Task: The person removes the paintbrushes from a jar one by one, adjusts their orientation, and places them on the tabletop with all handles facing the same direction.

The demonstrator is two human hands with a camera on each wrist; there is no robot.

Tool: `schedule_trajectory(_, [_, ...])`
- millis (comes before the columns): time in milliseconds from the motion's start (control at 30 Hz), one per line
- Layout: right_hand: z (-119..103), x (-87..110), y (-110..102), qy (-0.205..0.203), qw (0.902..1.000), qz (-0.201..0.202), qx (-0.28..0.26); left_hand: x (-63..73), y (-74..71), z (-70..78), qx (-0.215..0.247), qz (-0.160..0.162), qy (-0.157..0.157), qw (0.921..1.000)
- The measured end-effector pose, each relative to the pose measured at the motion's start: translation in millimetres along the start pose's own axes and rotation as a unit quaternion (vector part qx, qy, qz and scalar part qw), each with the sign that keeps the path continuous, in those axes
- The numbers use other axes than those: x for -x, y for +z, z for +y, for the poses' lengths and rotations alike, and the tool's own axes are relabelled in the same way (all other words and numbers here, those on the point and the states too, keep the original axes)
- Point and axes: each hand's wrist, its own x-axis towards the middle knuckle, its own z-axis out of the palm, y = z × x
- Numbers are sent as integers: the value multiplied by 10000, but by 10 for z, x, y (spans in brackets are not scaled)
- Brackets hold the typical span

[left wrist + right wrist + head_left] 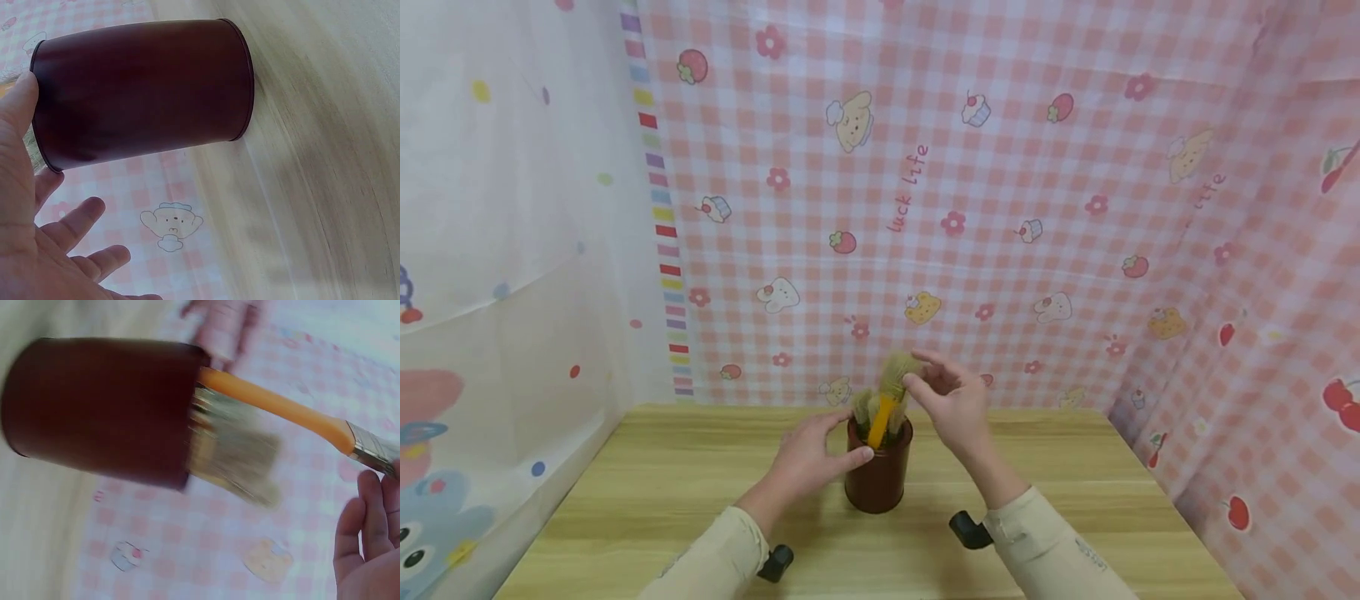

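Note:
A dark reddish-brown cylindrical pot [875,482] stands upright on the wooden table. My left hand [808,454] grips its rim from the left, thumb on the near side and index finger across the opening; the other fingers spread apart in the left wrist view. Above the pot, my right hand [958,408] pinches a paintbrush [281,407] by its bristle end near the metal ferrule. Its orange handle points down, with the tip at the pot's mouth. Other paintbrushes [244,464] stand in the pot, pale bristles up, their handles hidden inside.
The light wooden table [700,492] ends at a pink checked cloth [880,275] behind the pot. White cloth [535,208] hangs at the left, and more printed cloth [1285,333] at the right. Black wrist-camera mounts [970,530] stick out by the sleeves.

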Motion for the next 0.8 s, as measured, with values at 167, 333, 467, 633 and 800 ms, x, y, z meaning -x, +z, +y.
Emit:
schedule_trajectory(167, [-94, -220, -220, 964, 9923, 373, -677, -2, 4, -5, -39, 38, -26, 10000])
schedule_trajectory(333, [-32, -355, -497, 1475, 9760, 620, -1477, -6, 9, -4, -13, 69, -24, 10000])
schedule_trajectory(467, [146, -358, -796, 1963, 9623, 581, -1792, -6, 21, -10, 1, 40, -4, 10000])
schedule_trajectory(633, [445, -256, -1082, 2561, 9475, 291, -1892, -2, 33, -29, 33, 12, -45, 10000])
schedule_trajectory(800, [817, -91, -1180, 3036, 9366, -368, -1712, 1, 24, -25, 99, 6, -67, 9999])
